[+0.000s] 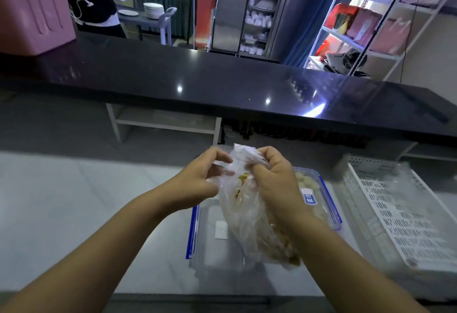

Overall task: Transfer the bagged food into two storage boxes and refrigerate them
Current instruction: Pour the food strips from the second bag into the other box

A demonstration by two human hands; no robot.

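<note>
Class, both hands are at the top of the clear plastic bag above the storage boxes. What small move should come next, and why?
Probably pull open the mouth of the clear plastic food bag: left hand and right hand pinch its bunched top, food is inside, and it hangs above the nearer clear blue-clipped storage box, which looks empty.

Restaurant kitchen: stacked plates (pixel 153 10), steel dish cabinet (pixel 258 13)

Light is dim, cool. Glare spots mark the black bar top (pixel 222 85) ahead of me. Edges bow; the white basket (pixel 395 213) blurs.
</note>
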